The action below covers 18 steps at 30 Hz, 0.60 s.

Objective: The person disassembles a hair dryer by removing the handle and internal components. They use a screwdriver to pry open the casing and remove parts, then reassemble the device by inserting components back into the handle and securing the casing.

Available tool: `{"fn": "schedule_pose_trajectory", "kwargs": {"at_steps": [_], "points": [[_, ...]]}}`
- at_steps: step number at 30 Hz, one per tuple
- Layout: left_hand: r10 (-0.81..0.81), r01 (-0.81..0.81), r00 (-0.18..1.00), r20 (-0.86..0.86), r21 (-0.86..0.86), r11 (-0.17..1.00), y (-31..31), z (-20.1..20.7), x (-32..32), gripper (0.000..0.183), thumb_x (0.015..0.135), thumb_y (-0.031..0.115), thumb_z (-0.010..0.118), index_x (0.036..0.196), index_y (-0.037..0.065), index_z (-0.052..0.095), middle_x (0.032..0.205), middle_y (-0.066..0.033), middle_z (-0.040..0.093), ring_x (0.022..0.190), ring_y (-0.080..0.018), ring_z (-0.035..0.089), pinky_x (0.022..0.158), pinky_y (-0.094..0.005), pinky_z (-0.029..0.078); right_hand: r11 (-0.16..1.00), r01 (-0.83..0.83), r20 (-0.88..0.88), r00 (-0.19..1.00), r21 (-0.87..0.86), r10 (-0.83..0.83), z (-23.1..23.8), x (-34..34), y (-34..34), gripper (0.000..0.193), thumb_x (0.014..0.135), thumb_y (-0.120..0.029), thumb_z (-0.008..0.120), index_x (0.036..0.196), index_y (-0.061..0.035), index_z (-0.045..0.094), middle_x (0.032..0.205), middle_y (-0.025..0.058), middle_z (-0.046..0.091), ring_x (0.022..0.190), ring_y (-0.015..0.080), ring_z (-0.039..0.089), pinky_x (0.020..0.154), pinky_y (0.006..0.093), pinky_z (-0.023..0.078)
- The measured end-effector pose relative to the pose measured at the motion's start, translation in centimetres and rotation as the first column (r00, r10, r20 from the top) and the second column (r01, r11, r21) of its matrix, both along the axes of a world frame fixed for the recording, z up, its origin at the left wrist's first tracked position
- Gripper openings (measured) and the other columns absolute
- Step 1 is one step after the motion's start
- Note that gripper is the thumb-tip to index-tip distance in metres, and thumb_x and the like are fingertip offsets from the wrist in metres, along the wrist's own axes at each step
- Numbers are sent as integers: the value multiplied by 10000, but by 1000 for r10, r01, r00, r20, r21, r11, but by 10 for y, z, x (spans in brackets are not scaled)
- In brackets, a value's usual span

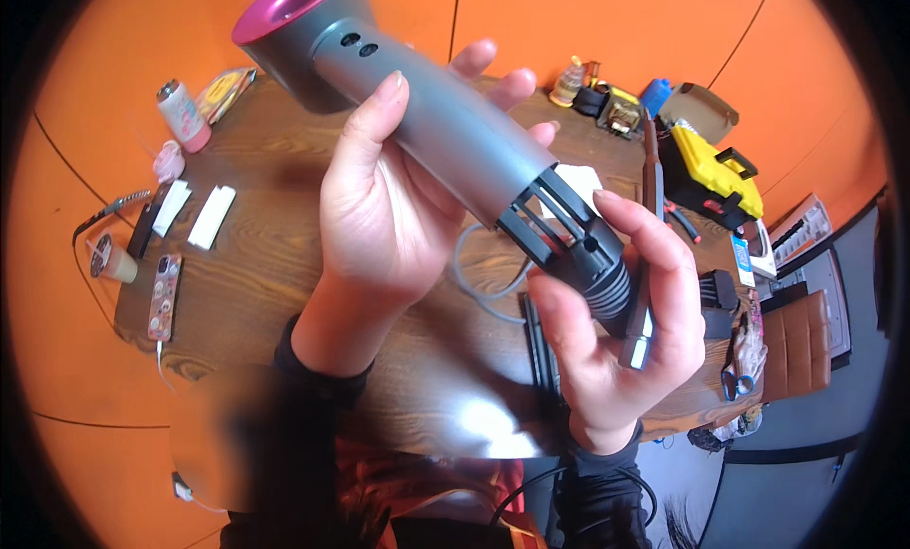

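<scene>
A grey hair dryer [445,122] with a pink rim on its head is held up over a wooden table [275,265]. My left hand [389,208] wraps around the middle of its handle from below. My right hand [616,331] grips the slotted lower end of the handle and also holds a long thin tool [645,302] alongside it. The dryer's grey cord [474,283] loops down behind my hands.
On the table's left lie a patterned phone [163,296], two white strips [210,217], a pink bottle [183,116] and a small cup [112,261]. A yellow and black tool case [716,174], pliers and small parts crowd the right side. Orange walls surround it.
</scene>
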<state>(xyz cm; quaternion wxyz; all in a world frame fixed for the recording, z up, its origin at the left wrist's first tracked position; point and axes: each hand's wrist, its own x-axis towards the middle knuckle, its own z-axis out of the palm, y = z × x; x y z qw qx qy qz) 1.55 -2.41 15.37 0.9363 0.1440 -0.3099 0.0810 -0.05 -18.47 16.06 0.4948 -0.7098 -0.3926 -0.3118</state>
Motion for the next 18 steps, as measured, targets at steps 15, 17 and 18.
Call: {"fn": "schedule_pose_trajectory", "kwargs": {"at_steps": [15, 17, 18], "points": [[258, -194, 834, -488, 178, 965, -45, 1, 32, 490, 872, 433, 463, 1046, -20, 391, 940, -166, 569, 936, -263, 595, 816, -351, 502, 973, -7, -35, 999, 229, 16, 7, 17, -15, 376, 610, 35, 713, 935, 24, 525, 840, 180, 612, 643, 219, 630, 546, 264, 541], [234, -185, 830, -506, 146, 972, -46, -1, 34, 505, 871, 433, 463, 1070, -25, 383, 955, -170, 569, 943, -263, 594, 823, -350, 501, 972, -24, 7, 1000, 233, 23, 6, 24, -15, 380, 607, 31, 710, 941, 26, 530, 851, 174, 612, 637, 214, 628, 544, 257, 541], [250, -202, 823, -510, 147, 968, -46, -3, 35, 512, 878, 425, 454, 1097, -30, 368, 970, -173, 569, 941, -258, 596, 821, -344, 504, 942, -132, -50, 987, 308, 155, 5, 27, -15, 386, 607, 29, 708, 950, 28, 532, 862, 172, 611, 635, 211, 628, 540, 252, 541]]}}
